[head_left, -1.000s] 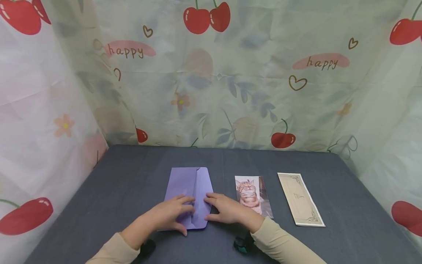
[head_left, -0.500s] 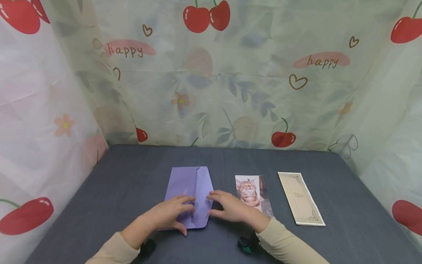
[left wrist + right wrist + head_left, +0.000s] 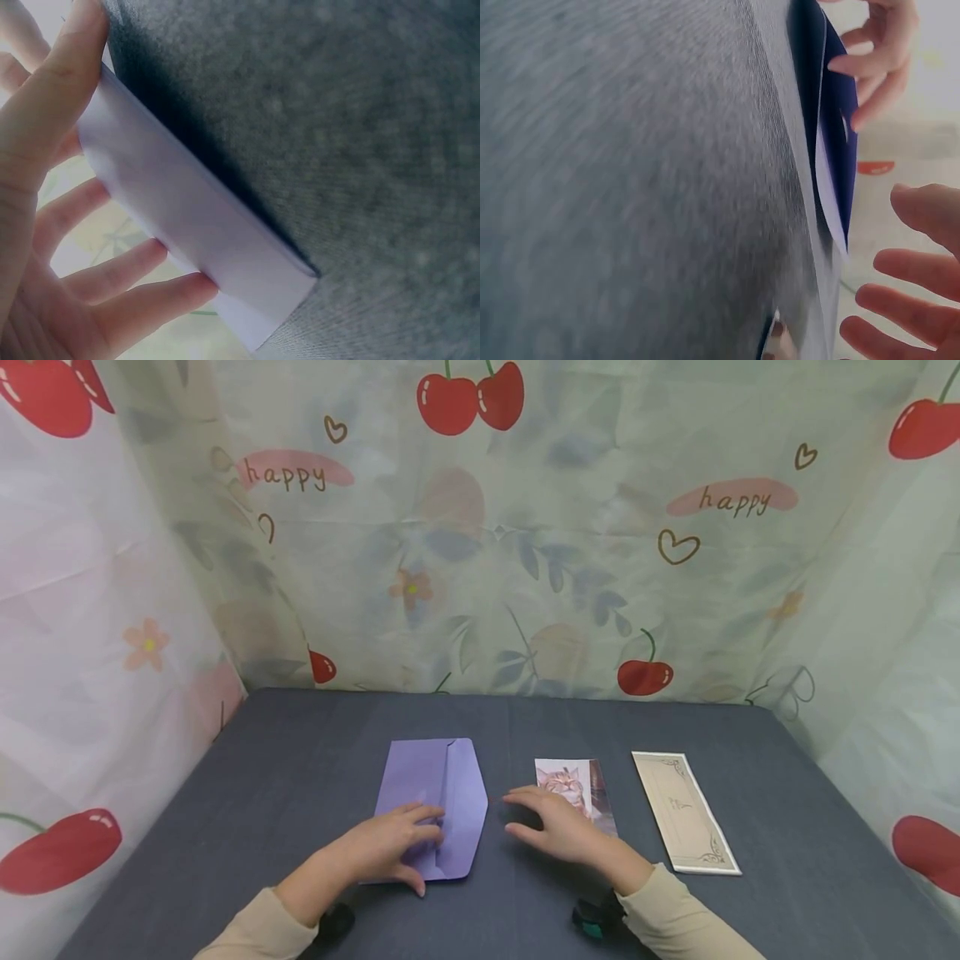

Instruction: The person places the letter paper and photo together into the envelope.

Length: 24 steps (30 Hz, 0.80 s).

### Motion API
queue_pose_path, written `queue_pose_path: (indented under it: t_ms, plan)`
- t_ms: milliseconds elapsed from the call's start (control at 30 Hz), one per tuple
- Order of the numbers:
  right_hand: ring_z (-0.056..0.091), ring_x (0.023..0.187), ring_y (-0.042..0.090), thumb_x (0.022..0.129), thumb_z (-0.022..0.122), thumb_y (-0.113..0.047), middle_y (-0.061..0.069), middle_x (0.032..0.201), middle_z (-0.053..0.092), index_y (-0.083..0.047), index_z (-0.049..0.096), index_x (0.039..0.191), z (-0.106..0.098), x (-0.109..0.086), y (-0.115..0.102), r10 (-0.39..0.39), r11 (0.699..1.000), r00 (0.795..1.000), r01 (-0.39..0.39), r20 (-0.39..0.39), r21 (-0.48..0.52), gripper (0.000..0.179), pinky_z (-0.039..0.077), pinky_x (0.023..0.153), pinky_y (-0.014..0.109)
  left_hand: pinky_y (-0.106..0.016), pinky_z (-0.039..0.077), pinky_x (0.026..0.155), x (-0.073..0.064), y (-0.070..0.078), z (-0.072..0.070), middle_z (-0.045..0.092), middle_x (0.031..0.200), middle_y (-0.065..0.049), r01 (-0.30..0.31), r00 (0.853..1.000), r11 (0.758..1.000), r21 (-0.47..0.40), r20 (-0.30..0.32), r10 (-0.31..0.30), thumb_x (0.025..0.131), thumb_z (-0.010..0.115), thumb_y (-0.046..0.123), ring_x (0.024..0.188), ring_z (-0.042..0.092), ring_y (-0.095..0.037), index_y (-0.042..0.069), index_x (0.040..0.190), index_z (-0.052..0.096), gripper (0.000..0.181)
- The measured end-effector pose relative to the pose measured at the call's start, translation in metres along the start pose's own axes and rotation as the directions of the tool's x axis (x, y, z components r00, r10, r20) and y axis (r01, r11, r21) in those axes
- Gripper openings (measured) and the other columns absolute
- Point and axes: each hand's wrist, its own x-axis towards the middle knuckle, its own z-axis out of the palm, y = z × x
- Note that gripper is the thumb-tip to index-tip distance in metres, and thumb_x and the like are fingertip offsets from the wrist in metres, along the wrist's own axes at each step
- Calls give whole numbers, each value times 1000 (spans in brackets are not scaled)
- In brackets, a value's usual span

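Note:
A purple envelope (image 3: pixel 412 770) lies on the dark table with its flap (image 3: pixel 468 810) unfolded to the right. My left hand (image 3: pixel 386 843) rests on its lower left part, fingers spread; in the left wrist view those fingertips (image 3: pixel 206 283) touch the envelope (image 3: pixel 180 202) and the thumb is at its edge. Apart from the envelope, my right hand (image 3: pixel 558 827) hovers between it and a cat photo (image 3: pixel 564 779), fingers loosely extended and holding nothing. The hand and forearm cover the photo's lower part. The right wrist view shows the envelope (image 3: pixel 838 165) slightly raised along its flap side.
Right of the photo lies a long cream card (image 3: pixel 684 814) with an ornamental border. A dark cloth covers the table (image 3: pixel 307 760). Printed cherry curtains (image 3: pixel 480 568) enclose the back and sides. A black device (image 3: pixel 592 917) sits under the right wrist.
My right hand has left the envelope's flap and moved right, partly over the cat photo. The flap has spread a little farther right. The left hand has stayed in place.

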Motion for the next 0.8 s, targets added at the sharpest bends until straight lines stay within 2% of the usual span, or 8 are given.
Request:
queue_pose_path:
  t_ms: [67,167,233,300,400,467,633,800]
  plan:
    - [60,108,25,86,64,-23,12,116,65,-1,61,116,-3,-3,3,1,1000,1000,-1,-29,4,37,47,94,40,-49,46,96,0,0,0,54,130,-13,-6,1000,1000,1,-3,6,62,79,43,117,53,-45,18,99,59,49]
    - [62,86,22,85,65,-20,13,109,66,1,61,114,-8,-8,8,20,998,998,-17,-53,53,36,51,77,32,-49,46,96,-1,-1,0,54,130,-13,-11,1000,1000,-6,-9,11,61,79,43,117,53,-45,18,99,59,50]
    - [61,82,21,84,67,-19,13,107,67,1,61,113,-11,-12,11,32,997,996,-27,-77,67,36,51,74,31,-49,47,95,-1,-1,1,54,129,-13,-20,1000,1000,-1,-21,20,61,79,43,116,53,-45,17,99,58,50]
    - [62,83,22,83,68,-17,12,106,67,1,62,112,-13,-14,14,46,996,994,-38,-104,84,35,52,76,33,-49,47,94,-1,-1,1,54,129,-14,-20,1000,1000,-5,-24,20,60,79,43,115,53,-46,17,99,58,51]
    - [63,103,27,81,69,-14,12,109,67,1,63,111,-16,-19,19,73,994,986,-60,-153,87,34,50,89,42,-49,47,95,-1,-1,1,54,130,-13,-9,1000,1000,-8,-12,9,60,79,43,116,53,-46,17,99,58,51]
    - [62,107,30,81,69,-12,15,112,66,2,62,112,-18,-22,22,102,990,981,-83,-163,116,34,51,88,42,-49,46,96,0,0,0,53,131,-13,9,1000,1000,-18,7,-9,61,79,43,118,51,-46,17,100,58,51]
    - [64,99,33,81,69,-11,19,113,65,4,61,115,-26,-30,33,206,970,965,-179,-164,164,38,55,79,43,-49,46,97,0,1,0,53,132,-12,25,999,1000,-10,26,-24,62,79,43,119,51,-45,18,100,58,50]
    - [65,95,33,81,70,-12,20,111,65,4,61,114,-34,-37,44,329,938,925,-296,-192,178,38,55,78,42,-48,44,99,0,1,0,53,131,-11,18,1000,1000,-16,20,-18,61,79,42,119,52,-43,19,99,59,49]
